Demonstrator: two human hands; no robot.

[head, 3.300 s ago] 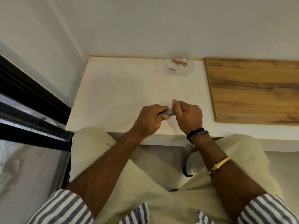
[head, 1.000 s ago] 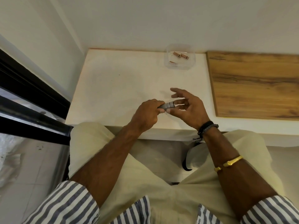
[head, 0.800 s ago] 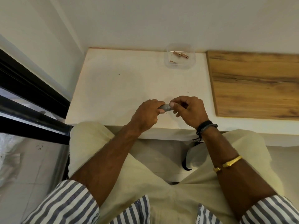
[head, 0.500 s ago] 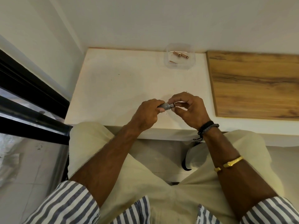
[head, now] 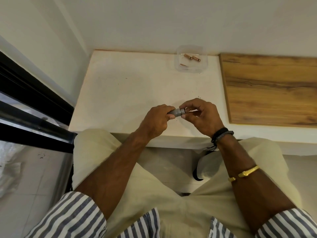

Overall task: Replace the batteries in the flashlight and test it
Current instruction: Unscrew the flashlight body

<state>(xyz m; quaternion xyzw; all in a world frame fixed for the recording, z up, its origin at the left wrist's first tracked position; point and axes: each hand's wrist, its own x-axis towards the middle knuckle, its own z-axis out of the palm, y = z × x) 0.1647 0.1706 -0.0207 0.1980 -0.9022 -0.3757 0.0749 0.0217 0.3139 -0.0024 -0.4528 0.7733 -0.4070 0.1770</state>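
Note:
A small grey flashlight lies level between my hands, just above the near part of the white table. My left hand grips its body, which the fist mostly hides. My right hand pinches the flashlight's right end with thumb and fingertips. Three copper-coloured batteries lie in a clear plastic tub at the table's far edge.
A wooden board covers the surface on the right. A white wall stands behind the table. A black window frame runs along the left. My knees in beige trousers sit under the near edge.
My right hand opened off the flashlight's end a second ago, then closed back onto it and keeps re-gripping and turning it. My left hand has held the body still.

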